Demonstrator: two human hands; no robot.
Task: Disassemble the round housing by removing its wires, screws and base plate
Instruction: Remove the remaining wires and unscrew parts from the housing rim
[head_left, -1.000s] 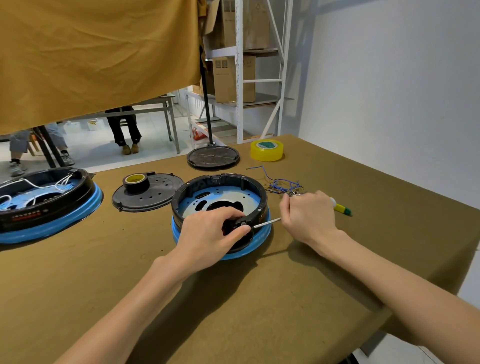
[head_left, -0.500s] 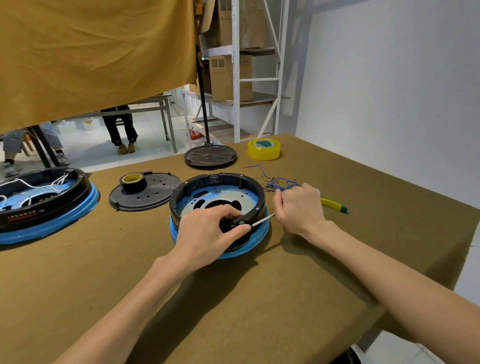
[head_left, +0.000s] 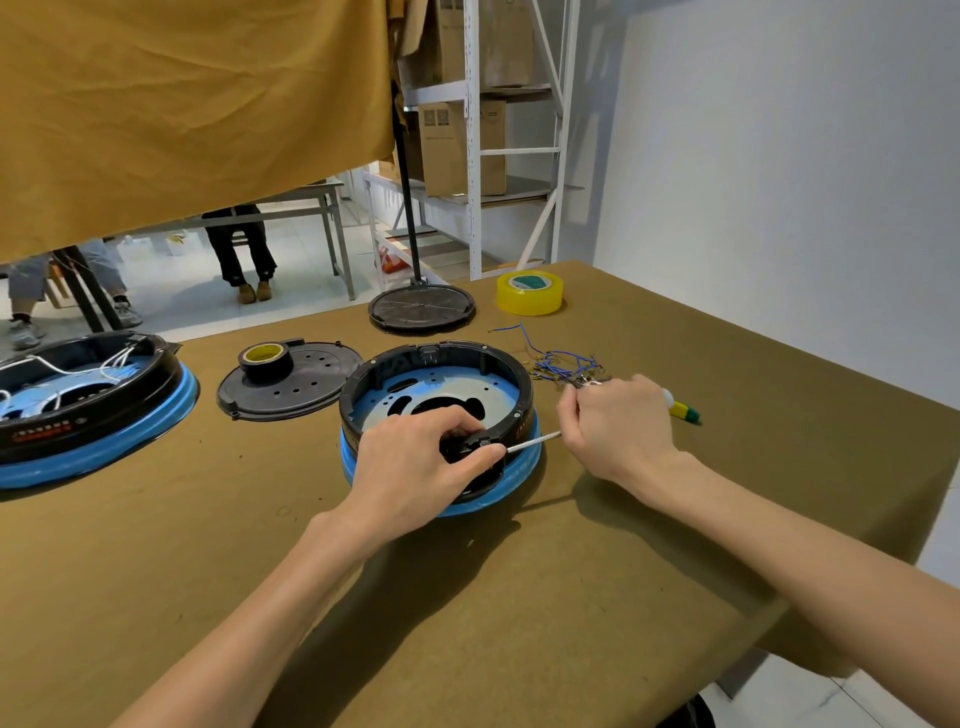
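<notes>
The round housing (head_left: 436, 364), a black ring on a blue rim, stands mid-table with a pale blue base plate (head_left: 415, 389) inside. My left hand (head_left: 415, 462) grips a small black part on the housing's near rim, thumb and fingers curled round it. My right hand (head_left: 618, 426) holds a screwdriver (head_left: 535, 442); its metal shaft points left at that part, and the yellow-green handle end (head_left: 683, 411) sticks out behind the hand. A heap of blue wires (head_left: 563, 364) lies on the table just behind my right hand.
A second housing (head_left: 93, 410) with white wires sits at the left edge. A black lid (head_left: 306, 395) carries a roll of black tape (head_left: 262, 359). A stand's round foot (head_left: 421, 309) and a yellow tape roll (head_left: 530, 292) lie further back. The table's right edge drops off near my right forearm.
My right hand has shifted slightly with the screwdriver while its tip stays at the black part. The left hand keeps its grip on the rim.
</notes>
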